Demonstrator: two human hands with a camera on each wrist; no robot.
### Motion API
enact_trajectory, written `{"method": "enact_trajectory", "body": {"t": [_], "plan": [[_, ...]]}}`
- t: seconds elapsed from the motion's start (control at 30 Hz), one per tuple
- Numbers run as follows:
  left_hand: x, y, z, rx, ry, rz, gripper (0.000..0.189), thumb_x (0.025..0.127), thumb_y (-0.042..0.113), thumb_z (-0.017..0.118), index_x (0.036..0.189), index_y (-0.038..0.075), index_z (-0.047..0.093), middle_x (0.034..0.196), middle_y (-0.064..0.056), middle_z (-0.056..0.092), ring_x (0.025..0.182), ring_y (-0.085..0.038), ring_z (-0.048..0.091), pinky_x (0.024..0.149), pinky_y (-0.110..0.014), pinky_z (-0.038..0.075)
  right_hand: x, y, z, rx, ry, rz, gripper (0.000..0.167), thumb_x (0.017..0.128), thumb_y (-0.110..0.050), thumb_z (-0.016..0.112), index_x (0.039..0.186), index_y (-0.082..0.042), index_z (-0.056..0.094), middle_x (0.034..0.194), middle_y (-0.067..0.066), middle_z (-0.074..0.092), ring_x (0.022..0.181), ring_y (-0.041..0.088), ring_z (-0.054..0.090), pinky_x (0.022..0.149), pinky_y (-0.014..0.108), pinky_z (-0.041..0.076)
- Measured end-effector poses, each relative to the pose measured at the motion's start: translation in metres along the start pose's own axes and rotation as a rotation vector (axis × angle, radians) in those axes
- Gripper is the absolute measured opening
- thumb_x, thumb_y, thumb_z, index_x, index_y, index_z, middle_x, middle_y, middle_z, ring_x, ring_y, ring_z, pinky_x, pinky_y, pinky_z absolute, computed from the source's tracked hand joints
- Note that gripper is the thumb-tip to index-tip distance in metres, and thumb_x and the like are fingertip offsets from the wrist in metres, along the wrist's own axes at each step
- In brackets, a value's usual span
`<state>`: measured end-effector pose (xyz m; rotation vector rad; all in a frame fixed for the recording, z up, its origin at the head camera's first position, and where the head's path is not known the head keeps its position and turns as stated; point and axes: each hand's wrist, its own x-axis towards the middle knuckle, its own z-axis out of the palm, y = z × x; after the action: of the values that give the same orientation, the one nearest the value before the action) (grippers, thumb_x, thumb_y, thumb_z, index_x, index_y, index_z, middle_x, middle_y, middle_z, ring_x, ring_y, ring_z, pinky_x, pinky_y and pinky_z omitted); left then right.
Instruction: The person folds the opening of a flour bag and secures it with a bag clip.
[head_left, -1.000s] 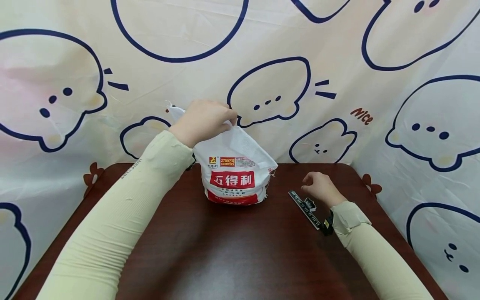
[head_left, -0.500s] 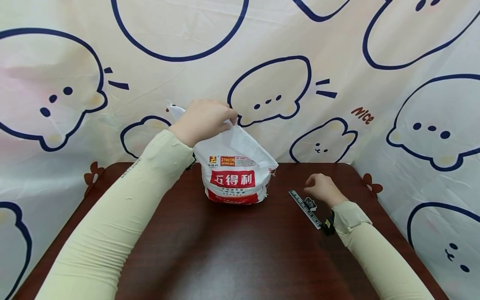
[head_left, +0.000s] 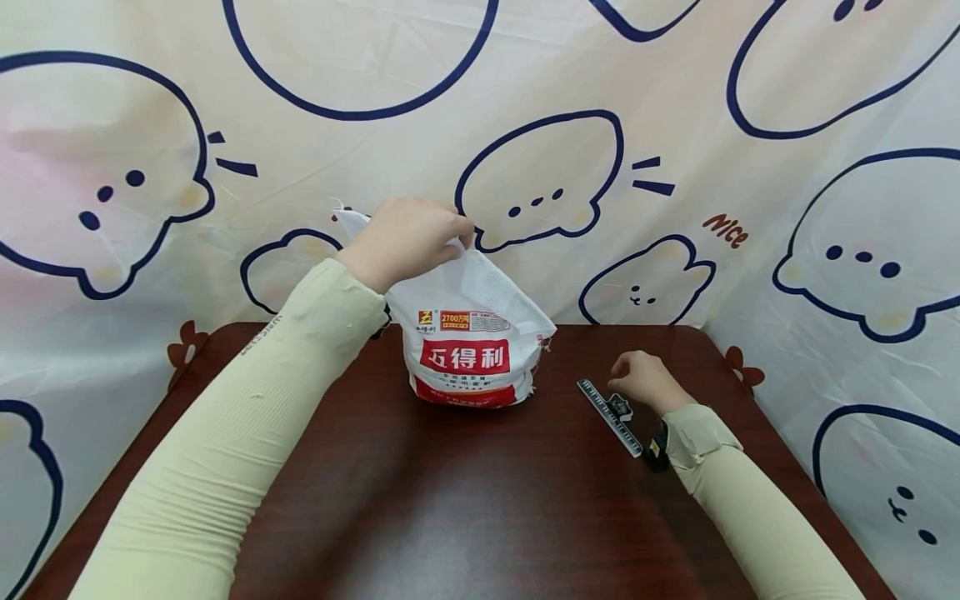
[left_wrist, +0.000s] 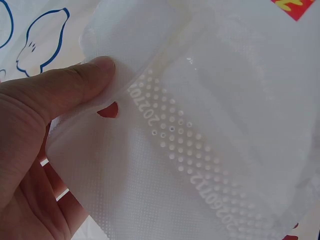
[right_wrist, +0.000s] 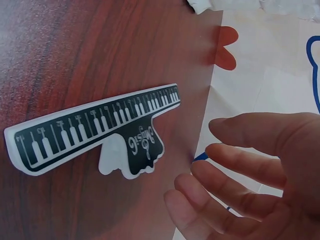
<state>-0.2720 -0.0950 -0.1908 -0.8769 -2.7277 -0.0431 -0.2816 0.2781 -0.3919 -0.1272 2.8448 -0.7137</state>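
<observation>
A white flour bag (head_left: 465,333) with red printing stands on the table, its upper part pulled up and leaning left. At its top my left hand (head_left: 411,237) pinches the folded edge. In the left wrist view the thumb (left_wrist: 85,80) presses on the white bag material (left_wrist: 150,190), the other fingers behind it. A long clip (right_wrist: 95,122) with black-and-white piano keys and a "Music" handle lies flat on the table to the right of the bag. Beside the clip my right hand (head_left: 645,382) hovers with loosely bent fingers, holding nothing.
The dark reddish-brown table (head_left: 465,500) reaches back to a pale cloth backdrop (head_left: 540,75) with blue cartoon outlines. Cloth also hangs along the left and right sides. A dark wrist device (head_left: 657,448) sits under the right wrist.
My right hand has shifted very slightly back and to the right beside the clip. The left hand keeps its pinch on the flour bag, which stays in place.
</observation>
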Motion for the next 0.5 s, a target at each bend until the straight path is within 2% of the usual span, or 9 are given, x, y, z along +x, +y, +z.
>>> {"method": "enact_trajectory", "body": {"t": [0.5], "plan": [[-0.0010,-0.0023,0.0011,-0.009,0.010,0.005,0.018,0.095,0.016,0.072,0.112,0.014,0.076,0.114,-0.008,0.074,0.099,-0.028,0.069,0.085,-0.045,0.057,0.0003,0.0057,0.0059,0.045,-0.045,0.023,0.018,0.094,-0.008,0.067,0.105,0.006,0.065,0.088,0.014,0.064,0.061,0.019,0.054,0.056,0.032,0.048]]}}
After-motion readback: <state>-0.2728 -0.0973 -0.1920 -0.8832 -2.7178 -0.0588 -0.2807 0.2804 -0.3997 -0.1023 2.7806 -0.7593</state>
